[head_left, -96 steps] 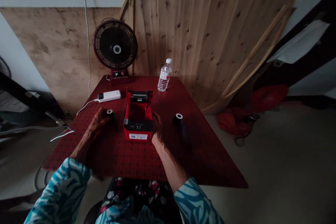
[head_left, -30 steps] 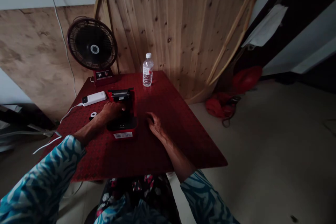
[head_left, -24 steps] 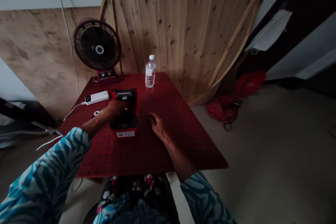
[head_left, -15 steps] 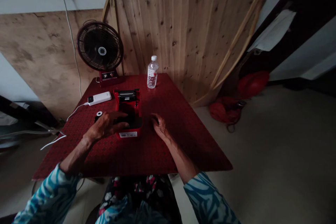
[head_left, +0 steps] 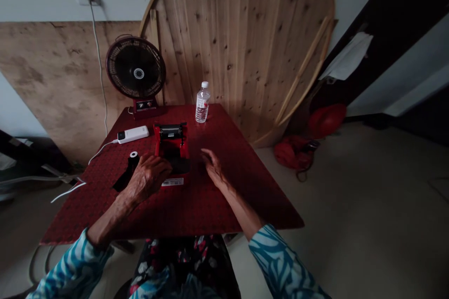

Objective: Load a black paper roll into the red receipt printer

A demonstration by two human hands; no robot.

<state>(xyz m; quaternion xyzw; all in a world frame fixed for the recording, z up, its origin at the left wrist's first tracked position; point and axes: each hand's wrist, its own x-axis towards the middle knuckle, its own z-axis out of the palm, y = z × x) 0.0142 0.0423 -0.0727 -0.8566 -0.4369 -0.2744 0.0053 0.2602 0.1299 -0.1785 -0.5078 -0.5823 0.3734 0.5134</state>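
Centrally on the tabletop [head_left: 196,208] sits the open red label printer [head_left: 171,144], the left hand [head_left: 147,180] half-curled at its front left corner, grip unclear, beside a black ribbon roll [head_left: 133,159], the right hand [head_left: 212,166] lying loosely open just right of it.

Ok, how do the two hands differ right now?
The left hand is curled, knuckles up, against the printer's front corner; the right hand lies open and flat on the table, apart from the printer. The left hand sits beside the black roll; the right hand is on the printer's other side. Both are bare.
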